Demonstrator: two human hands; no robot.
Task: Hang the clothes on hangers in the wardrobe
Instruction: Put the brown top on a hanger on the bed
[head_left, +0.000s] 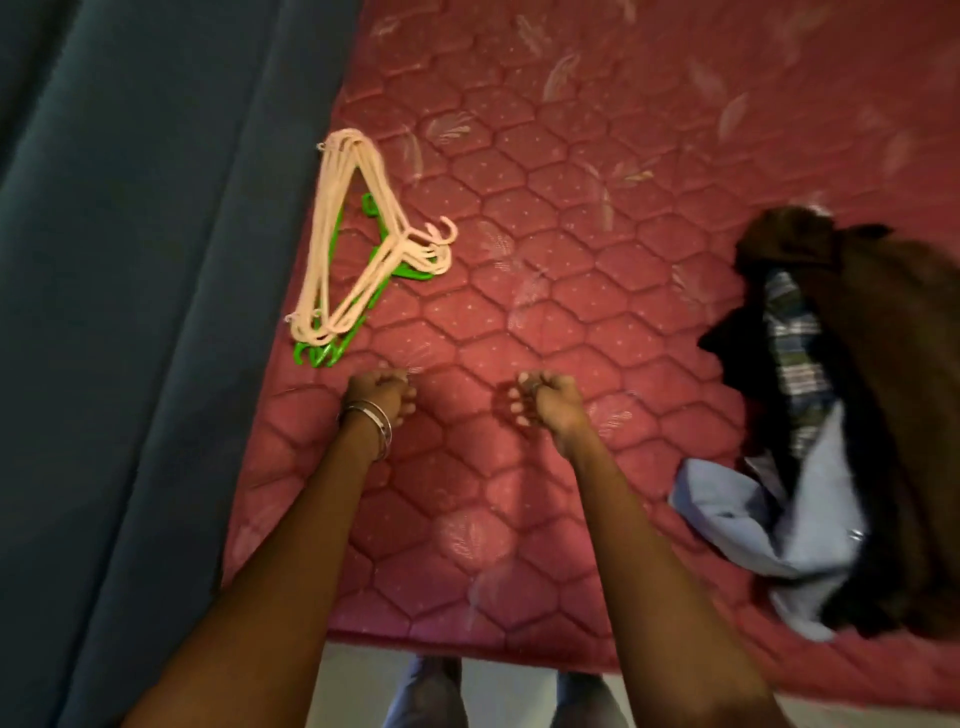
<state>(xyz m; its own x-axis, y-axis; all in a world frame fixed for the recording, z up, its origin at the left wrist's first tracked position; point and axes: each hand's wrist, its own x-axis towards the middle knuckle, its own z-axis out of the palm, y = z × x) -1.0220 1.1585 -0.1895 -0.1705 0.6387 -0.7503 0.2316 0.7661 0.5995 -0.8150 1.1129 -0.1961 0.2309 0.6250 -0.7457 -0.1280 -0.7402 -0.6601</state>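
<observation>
A stack of several cream plastic hangers (358, 234) lies on top of green hangers (332, 351) at the left side of the red quilted mattress (571, 260). A heap of clothes (857, 415), brown, plaid and pale blue, lies at the right. My left hand (382, 392), with bangles at the wrist, is a closed fist holding nothing, just below the hangers. My right hand (540, 402) is also curled into an empty fist, near the middle of the mattress, apart from the clothes.
A dark blue curtain (130, 312) hangs along the left side beside the mattress. The mattress's front edge runs across the bottom, with pale floor (509, 691) and my feet below it.
</observation>
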